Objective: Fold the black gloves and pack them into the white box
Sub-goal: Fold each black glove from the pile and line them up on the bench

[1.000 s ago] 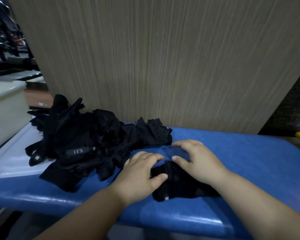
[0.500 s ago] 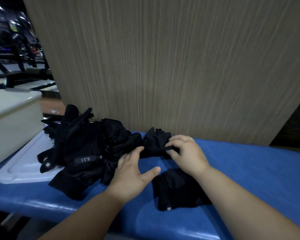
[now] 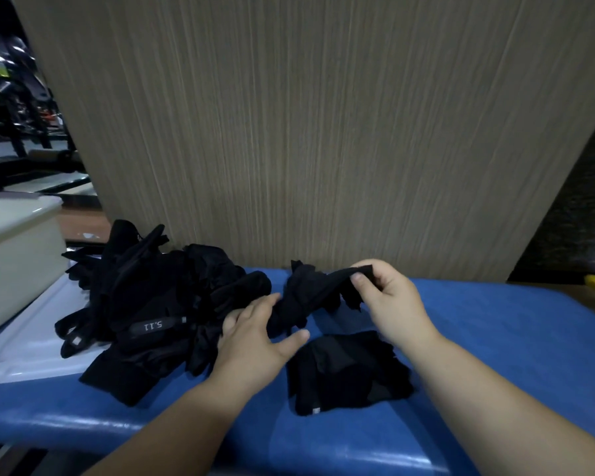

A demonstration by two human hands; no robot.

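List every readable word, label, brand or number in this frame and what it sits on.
"5.11": pale print, seen upside down, on a strap of a glove in the black glove pile.
Small pale tag on the folded glove: too small to read.
Background clutter, upper left: blurred, unreadable.

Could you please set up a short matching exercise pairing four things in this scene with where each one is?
Things:
1. lifted glove
2. folded glove
3. glove pile
4. white box

Places:
A. far left edge
B. flat on the blue table, near the right forearm
C. held between both hands
D. heaped partly on the white lid

Pairs: 1-C, 2-B, 3-D, 4-A
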